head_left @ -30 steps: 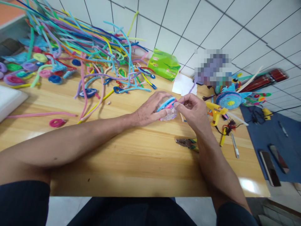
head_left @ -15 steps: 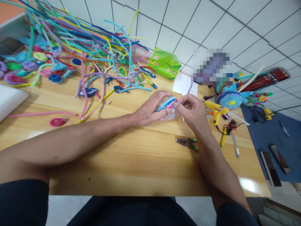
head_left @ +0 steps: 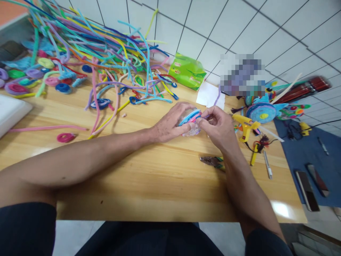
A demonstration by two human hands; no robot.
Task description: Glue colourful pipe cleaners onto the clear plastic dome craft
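Left hand [head_left: 170, 124]: forearm lies low over the desk [head_left: 149, 177], coming from the lower left; palm faces down and right, fingers curled over the top and near side of the ball [head_left: 189, 123]. Grip closed on the ball, thumb below, fingers above.
Right hand [head_left: 218, 126]: forearm comes up from the lower right, wrist bent inward; thumb and forefinger pinch a purple stem [head_left: 216, 99] right at the ball's right side. Grip closed on the stem.
Ball: small, clear and faceted, wrapped with a blue and a pink band; held between both hands just above the desk, mid-desk, a little toward the far edge.
Band axis: the bands run slantwise, low at the left, high at the right, toward the right hand.
Stem axis: it rises from the pinch up and slightly right, over the white paper [head_left: 209, 95].
Near the right hand: yellow glue gun [head_left: 245, 124] just to its right; pliers [head_left: 211, 161] on the desk beside the right wrist; a pen [head_left: 267, 165] further right.
Far left: a heap of coloured stems [head_left: 101, 53] and coiled discs [head_left: 66, 137], well apart from the hands.
Behind: green bag [head_left: 188, 71] by the wall.
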